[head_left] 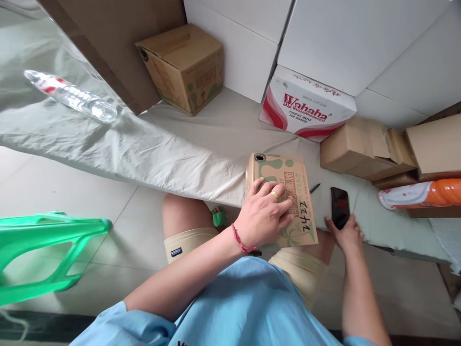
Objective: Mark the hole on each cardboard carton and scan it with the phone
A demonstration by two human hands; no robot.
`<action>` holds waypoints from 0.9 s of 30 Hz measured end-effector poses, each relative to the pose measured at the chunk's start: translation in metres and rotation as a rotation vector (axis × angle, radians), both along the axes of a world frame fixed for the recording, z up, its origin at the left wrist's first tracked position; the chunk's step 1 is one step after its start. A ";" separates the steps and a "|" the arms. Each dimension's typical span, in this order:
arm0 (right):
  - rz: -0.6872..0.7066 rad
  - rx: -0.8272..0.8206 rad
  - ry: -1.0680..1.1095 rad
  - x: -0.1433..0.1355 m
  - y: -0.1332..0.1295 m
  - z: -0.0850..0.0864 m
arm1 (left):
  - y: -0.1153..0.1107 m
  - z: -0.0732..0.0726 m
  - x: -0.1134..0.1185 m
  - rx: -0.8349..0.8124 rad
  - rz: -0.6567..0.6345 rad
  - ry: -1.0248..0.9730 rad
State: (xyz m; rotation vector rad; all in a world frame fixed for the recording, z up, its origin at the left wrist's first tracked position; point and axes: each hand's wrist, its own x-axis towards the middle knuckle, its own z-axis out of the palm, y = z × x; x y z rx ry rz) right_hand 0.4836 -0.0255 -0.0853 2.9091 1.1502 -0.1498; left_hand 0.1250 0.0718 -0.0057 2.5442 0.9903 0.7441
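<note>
At the far left a green stool [72,230] stands on the floor. Above it, a clear bottle [72,93] lies on its side on the pale sheet [173,149]. Next comes a tall brown box [108,48], with a small carton [203,79] just to its right, near the white wall.

The left hand [266,206], with a ring and a red bracelet, lies palm down on the numbered carton [299,192], fingers a little apart and bent, pinching nothing. That carton, marked 2422, is at the sheet's front edge, its near end over the person's right leg; what bears its weight I cannot tell.

Behind it a Wahaha box [306,105] sits against the wall. A dark pen [315,188] lies just right of the carton. Farther right, the right hand [349,238] grips the phone [340,206] by its near end, between thumb and fingers. Beyond are a brown box [363,146] and an orange-and-white container [418,192].
</note>
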 end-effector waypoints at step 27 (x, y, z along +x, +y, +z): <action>0.099 0.516 0.345 -0.034 0.027 0.046 | 0.002 -0.004 0.000 0.003 0.012 -0.107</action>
